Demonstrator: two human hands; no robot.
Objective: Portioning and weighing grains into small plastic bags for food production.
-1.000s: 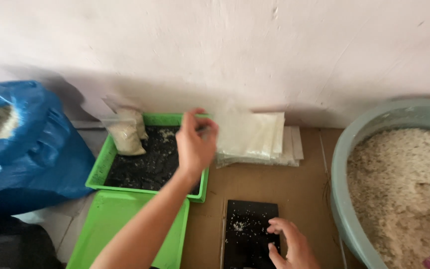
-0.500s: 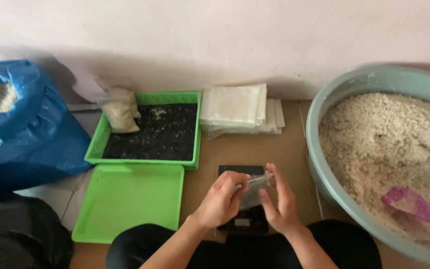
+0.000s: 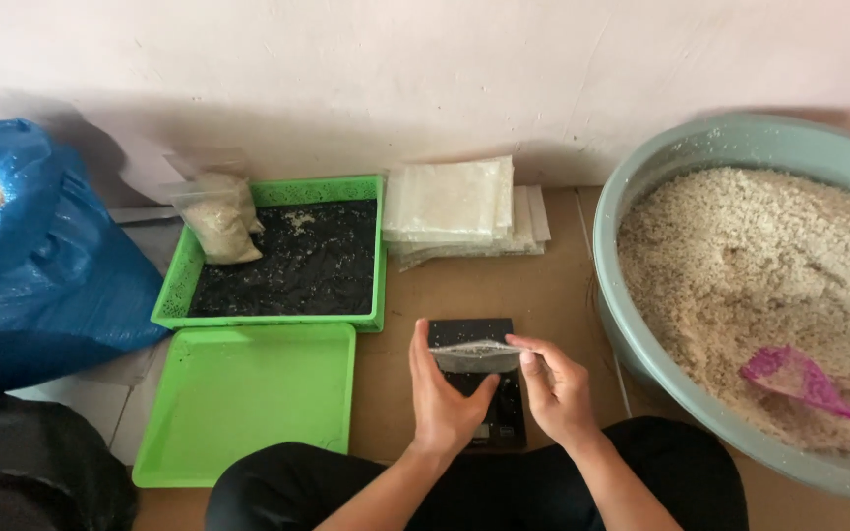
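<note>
Both hands are up front here, pinching a small clear plastic bag (image 3: pixel 476 355) between them. The left hand (image 3: pixel 442 393) has it by the left end, thumb in front and fingers behind, and the right hand (image 3: pixel 555 389) nips the right end with thumb and fingertips. The bag's long axis runs left to right, pretty much level, and it looks flat. Can't tell which end is the opening.

It's held right above a small black flat digital scale (image 3: pixel 489 393) that sits on the brown cardboard surface (image 3: pixel 543 285), just in front of the person's black-trousered knees.

Left of the scale there's a shallow green plastic tray (image 3: pixel 238 403), and just behind it a green plastic basket (image 3: pixel 277 251) with a dark bottom and a few pale crumbs scattered in it. A clear bag filled with pale grain (image 3: pixel 218 221) leans at the basket's back left corner. Behind the scale, near the wall, is a stack of flat clear plastic bags (image 3: pixel 459 208).

On the right is a big grey-green plastic basin (image 3: pixel 641 177) heaped with pale grain, with a pink plastic scoop (image 3: pixel 804 379) lying in it. Far left is a blue plastic sack (image 3: pixel 41 265), open at the top with the same kind of grain showing.
</note>
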